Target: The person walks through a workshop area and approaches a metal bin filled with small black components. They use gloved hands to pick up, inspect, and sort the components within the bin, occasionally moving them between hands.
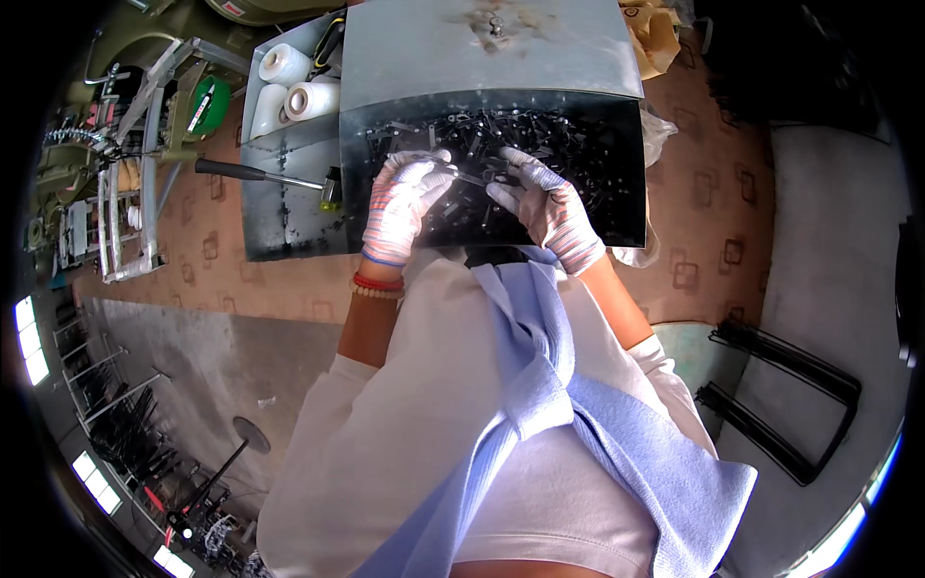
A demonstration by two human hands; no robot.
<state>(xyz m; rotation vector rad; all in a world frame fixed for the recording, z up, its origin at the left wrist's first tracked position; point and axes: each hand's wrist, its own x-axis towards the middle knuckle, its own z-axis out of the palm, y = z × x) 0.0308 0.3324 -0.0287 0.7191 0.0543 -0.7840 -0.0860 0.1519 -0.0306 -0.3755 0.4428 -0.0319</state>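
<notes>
Both my hands wear white gloves with coloured stripes, held above a deep grey metal bin (491, 94) full of small dark metal parts (593, 144). My left hand (397, 202) pinches a thin metal strip (469, 177) between thumb and fingers; the strip points toward the right hand. Facing it, my right hand (551, 210) has thumb and fingers apart around the strip's far end. Dark parts behind these fingers make it hard to see whether they touch the strip.
Left of the bin, a tray (289, 217) carries a hammer (260, 175) with a black grip. White rolls (313, 100) fill the compartment behind it. A green cup (208, 106) with a marker hangs farther left, by green machinery. Black metal frames (800, 385) lie at right.
</notes>
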